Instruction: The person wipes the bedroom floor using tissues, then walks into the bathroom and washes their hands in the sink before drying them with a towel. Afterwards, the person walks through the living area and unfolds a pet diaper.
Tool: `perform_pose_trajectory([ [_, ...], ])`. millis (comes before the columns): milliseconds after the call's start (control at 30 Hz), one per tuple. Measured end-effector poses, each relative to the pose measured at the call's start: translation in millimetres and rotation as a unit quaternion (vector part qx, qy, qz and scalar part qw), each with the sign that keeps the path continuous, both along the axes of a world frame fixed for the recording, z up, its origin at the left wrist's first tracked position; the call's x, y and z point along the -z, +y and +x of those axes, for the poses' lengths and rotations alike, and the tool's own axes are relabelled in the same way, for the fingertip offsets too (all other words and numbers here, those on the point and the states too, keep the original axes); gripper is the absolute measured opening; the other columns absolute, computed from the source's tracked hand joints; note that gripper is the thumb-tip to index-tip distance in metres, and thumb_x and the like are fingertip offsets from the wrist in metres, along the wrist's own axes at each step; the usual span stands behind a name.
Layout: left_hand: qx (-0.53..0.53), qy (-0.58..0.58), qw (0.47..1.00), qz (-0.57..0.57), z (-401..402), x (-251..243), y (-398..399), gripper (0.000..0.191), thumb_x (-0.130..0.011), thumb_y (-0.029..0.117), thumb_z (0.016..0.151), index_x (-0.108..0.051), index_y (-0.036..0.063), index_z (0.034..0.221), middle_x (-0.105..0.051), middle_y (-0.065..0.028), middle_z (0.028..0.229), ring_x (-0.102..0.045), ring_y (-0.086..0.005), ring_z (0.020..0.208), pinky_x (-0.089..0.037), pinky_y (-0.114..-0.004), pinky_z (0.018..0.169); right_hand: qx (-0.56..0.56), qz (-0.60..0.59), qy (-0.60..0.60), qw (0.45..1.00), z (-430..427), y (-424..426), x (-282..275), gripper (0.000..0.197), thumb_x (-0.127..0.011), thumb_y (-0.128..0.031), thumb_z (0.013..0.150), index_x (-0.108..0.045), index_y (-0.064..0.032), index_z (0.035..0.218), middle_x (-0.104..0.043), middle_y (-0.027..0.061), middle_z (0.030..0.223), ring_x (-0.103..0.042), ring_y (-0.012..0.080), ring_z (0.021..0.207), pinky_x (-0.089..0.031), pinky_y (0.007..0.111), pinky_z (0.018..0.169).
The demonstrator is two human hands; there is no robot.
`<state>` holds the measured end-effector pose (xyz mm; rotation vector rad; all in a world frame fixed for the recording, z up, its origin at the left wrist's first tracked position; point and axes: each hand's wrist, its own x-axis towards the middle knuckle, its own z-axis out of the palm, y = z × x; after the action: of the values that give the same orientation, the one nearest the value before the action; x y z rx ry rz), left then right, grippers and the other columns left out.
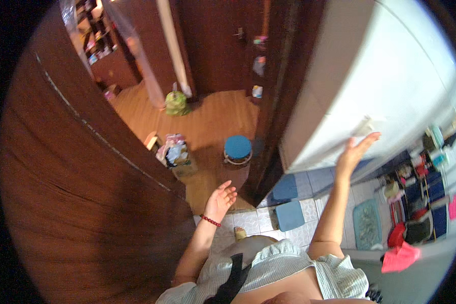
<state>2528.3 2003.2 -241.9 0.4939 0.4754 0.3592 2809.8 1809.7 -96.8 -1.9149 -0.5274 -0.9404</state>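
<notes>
My left hand [221,199] is raised in a doorway, palm partly up, with nothing in it and its fingers loosely apart. A red bead bracelet [210,220] circles that wrist. My right hand [352,155] reaches out to the white wall [387,76] on the right, fingers spread. Its fingertips are close to a small pale fixture [364,126], seemingly a wall switch; whether they touch it I cannot tell. Nothing shows in the right hand.
A dark wooden door panel [79,197] fills the left side. Ahead on the wood floor [220,114] stand a blue-topped stool [238,147], a box of clothes [176,152] and a green bag [177,102]. A blue-grey square stool [290,216] is near my feet. Crowded shelves [414,182] line the right.
</notes>
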Motion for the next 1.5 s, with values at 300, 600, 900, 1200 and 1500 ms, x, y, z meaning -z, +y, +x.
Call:
perform_pose_trajectory([
  [300,-0.204,0.134,0.967,-0.070,-11.3,74.6,121.7,0.028,-0.044,0.021,0.083,-0.045,0.0040,0.105,-0.050,-0.0051,0.082,-0.047,-0.0149,0.070,-0.040,-0.027,0.060,-0.441,0.208,-0.124,0.864,-44.9,113.0,72.0,0.036,-0.039,-0.025,0.081,-0.037,-0.0063,0.112,-0.035,0.0134,0.115,-0.033,0.0267,0.108,-0.030,0.040,0.087],
  [600,-0.170,0.106,0.962,-0.186,64.6,70.3,297.9,0.019,-0.047,0.017,0.078,-0.051,0.0056,0.093,-0.051,-0.0028,0.078,-0.047,-0.0148,0.070,-0.039,-0.026,0.062,-0.414,-0.218,0.004,0.884,-24.9,320.1,97.5,0.026,-0.057,-0.001,0.064,-0.057,-0.0054,0.090,-0.055,0.0099,0.084,-0.053,0.0270,0.081,-0.044,0.035,0.070],
  [900,0.210,-0.105,0.901,0.364,116.8,-76.5,484.8,0.003,-0.056,0.004,0.074,-0.055,0.0031,0.072,-0.055,-0.0083,0.077,-0.053,-0.0160,0.072,-0.042,-0.026,0.063,-0.410,-0.332,0.166,0.833,71.5,460.1,61.5,0.016,-0.058,-0.008,0.069,-0.057,-0.0060,0.085,-0.054,0.0087,0.076,-0.051,0.0260,0.075,-0.042,0.033,0.068],
  [1200,0.414,-0.395,0.733,0.368,212.3,-132.1,560.0,0.023,-0.055,0.003,0.070,-0.050,0.0046,0.092,-0.049,-0.0102,0.095,-0.046,-0.0274,0.090,-0.035,-0.036,0.078,-0.732,-0.385,0.463,0.317,141.5,574.6,77.6,0.018,-0.056,-0.014,0.075,-0.057,-0.0012,0.088,-0.058,0.0104,0.087,-0.056,0.0213,0.082,-0.043,0.031,0.072],
  [1500,0.257,-0.313,0.753,0.518,259.2,-148.0,675.9,0.035,-0.059,0.019,0.058,-0.046,0.0060,0.088,-0.045,-0.0100,0.091,-0.040,-0.0304,0.090,-0.030,-0.039,0.080,-0.700,-0.634,0.328,0.002,233.4,790.3,92.9,0.031,-0.048,-0.019,0.082,-0.048,-0.0020,0.107,-0.055,0.0114,0.102,-0.051,0.0180,0.094,-0.040,0.031,0.078],
])
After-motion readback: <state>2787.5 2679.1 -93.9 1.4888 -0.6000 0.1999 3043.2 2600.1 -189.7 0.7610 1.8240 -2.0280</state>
